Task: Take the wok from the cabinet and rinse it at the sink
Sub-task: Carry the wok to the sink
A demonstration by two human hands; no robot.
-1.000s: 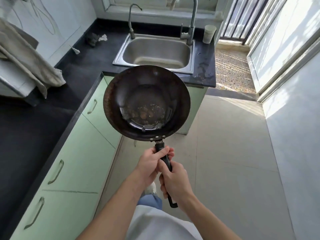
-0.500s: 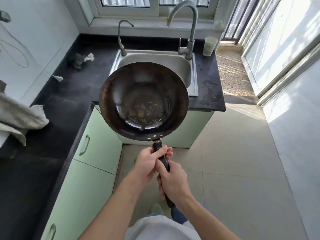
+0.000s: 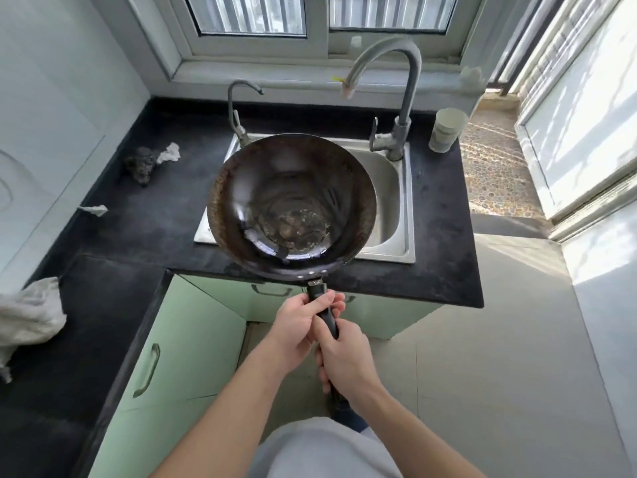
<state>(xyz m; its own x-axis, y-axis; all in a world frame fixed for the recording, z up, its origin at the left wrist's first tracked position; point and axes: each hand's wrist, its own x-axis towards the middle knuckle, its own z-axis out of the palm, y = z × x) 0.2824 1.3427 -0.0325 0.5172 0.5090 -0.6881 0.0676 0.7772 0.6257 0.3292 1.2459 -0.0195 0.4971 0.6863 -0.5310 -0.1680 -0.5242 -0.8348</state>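
Hanging over the sink (image 3: 391,188) near the tap (image 3: 401,98), the wok (image 3: 291,205) — handle (image 3: 317,290) clamped by left hand (image 3: 298,327) and right hand (image 3: 348,363) fingers (image 3: 329,301).

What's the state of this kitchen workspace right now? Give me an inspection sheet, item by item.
Surface: black countertop, L-shaped, smudged.
Job's things: wok, residue in its bottom, held above the sink; tall faucet, no water running.
Clutter: dark scrubber, crumpled paper, paper scrap, grey cloth, cup by the faucet.
Hands: left hand and right hand both grip the wok handle, left nearer the pan.
Cables: nothing seen.
Surroundings: green cabinets, window behind the sink, tiled floor.
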